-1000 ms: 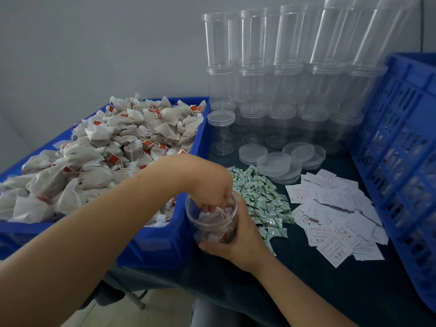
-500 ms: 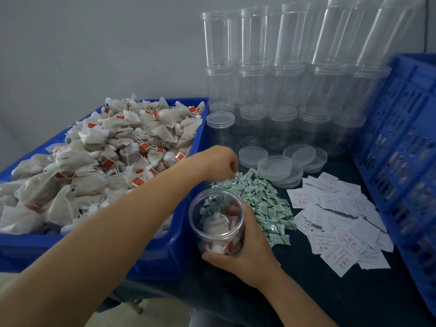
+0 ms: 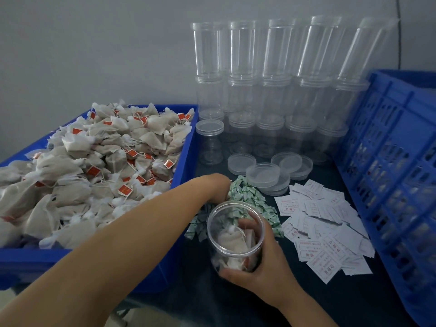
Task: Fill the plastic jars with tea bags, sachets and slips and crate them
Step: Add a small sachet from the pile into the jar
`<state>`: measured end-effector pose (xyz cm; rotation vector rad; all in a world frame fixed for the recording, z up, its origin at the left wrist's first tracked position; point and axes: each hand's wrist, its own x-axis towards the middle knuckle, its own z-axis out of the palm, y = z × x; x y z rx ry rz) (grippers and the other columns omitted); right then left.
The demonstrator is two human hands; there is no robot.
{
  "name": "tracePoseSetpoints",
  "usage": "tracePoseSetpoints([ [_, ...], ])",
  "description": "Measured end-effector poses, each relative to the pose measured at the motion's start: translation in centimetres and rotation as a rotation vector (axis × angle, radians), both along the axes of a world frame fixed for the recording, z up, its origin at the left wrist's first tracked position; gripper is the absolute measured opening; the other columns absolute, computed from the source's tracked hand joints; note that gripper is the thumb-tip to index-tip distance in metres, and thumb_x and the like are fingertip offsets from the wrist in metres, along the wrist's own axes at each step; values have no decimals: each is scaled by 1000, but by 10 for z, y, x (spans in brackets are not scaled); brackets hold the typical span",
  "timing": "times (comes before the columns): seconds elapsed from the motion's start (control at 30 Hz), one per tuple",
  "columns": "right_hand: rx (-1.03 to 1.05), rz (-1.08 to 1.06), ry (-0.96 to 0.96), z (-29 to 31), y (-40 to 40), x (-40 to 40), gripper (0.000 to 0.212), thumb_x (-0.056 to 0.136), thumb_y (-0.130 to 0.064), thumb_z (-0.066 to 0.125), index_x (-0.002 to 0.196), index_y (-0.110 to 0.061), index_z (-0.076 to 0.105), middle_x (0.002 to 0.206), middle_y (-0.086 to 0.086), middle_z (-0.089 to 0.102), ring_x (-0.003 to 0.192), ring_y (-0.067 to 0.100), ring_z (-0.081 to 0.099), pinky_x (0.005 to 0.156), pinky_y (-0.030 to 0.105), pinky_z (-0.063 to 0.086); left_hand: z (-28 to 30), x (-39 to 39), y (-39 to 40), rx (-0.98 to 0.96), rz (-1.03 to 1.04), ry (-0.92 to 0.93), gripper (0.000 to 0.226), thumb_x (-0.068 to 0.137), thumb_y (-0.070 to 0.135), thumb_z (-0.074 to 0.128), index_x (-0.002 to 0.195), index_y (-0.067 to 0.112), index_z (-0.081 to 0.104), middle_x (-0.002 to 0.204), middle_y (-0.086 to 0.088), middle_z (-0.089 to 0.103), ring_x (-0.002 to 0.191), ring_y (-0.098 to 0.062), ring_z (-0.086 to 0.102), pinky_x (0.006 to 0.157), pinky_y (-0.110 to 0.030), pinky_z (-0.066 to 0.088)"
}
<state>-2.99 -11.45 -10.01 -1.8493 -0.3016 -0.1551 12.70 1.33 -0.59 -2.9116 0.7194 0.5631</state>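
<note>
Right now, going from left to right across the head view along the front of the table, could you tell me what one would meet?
Blue bin of tea bags → open jar held by the right hand → scattered white slips → blue crate.

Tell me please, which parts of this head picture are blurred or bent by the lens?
In the head view, the blue crate at the right edge is smeared with blur, and the stacked empty jars lean outward from wide-angle distortion; the left hand over the green sachets is slightly soft; the tea bags and the held jar in the right hand read fairly sharp; lighting is dim and even.
</note>
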Motion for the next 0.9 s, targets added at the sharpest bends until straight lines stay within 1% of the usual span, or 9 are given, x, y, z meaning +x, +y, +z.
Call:
tracePoseSetpoints([
  [0.13,4,9,-14,-2,1,2,102,54,-42,94,133,-65,34,131,-29,52,121,-7,53,88,3,43,-1,-2,-1,-35,18,8,21,89,9,56,105,-1,65,94,-11,59,77,-21,47,67,-31,40],
  [0.23,13,9,-11,-2,1,3,104,54,-42,95,133,-67,32,130,-30,52,122,-7,52,89,3,42,2,-1,-1,-100,41,3,19,87,9,58,100,0,67,96,-13,64,76,-21,48,67,-30,41],
  [0.33,5,4,-7,-3,0,3,106,54,-44,94,134,-70,28,130,-32,50,125,-9,49,90,1,40,9,1,2,-244,54,-3,17,87,18,65,100,9,68,92,-1,65,78,-15,57,68,-25,44],
  [0.4,2,4,-10,-3,0,3,107,54,-45,94,134,-70,28,130,-32,49,125,-9,49,91,1,39,17,-1,5,-354,65,18,14,88,21,66,99,14,69,90,2,68,77,-10,63,71,-24,49],
  [0.5,1,10,-11,-3,1,3,106,55,-43,95,133,-70,27,129,-33,49,125,-9,49,92,1,38,39,-7,12,-521,92,17,6,87,20,66,83,17,69,81,2,72,69,-3,66,70,-23,53],
  [0.57,10,13,-14,-3,1,2,106,55,-43,94,133,-70,28,128,-33,49,125,-8,49,92,3,39,58,-16,19,-629,133,52,6,86,17,67,80,15,69,78,1,73,69,-4,68,69,-22,56],
  [0.67,18,19,-10,-1,0,2,105,55,-44,94,133,-70,29,128,-34,50,122,-9,51,90,3,41,78,-37,28,-711,157,159,3,87,14,66,84,14,66,72,5,72,67,-3,69,55,-10,48],
  [0.77,37,33,-15,1,1,2,104,54,-41,94,131,-72,30,126,-36,50,120,-11,52,89,2,42,80,-62,35,-737,180,230,3,89,12,63,87,12,62,72,3,72,67,-3,69,56,-10,48],
  [0.9,68,49,-14,4,2,0,101,54,-37,93,127,-74,32,119,-37,52,117,-12,54,86,2,43,80,-84,39,-779,194,94,5,90,14,61,85,16,60,76,3,71,67,0,66,61,-14,50],
])
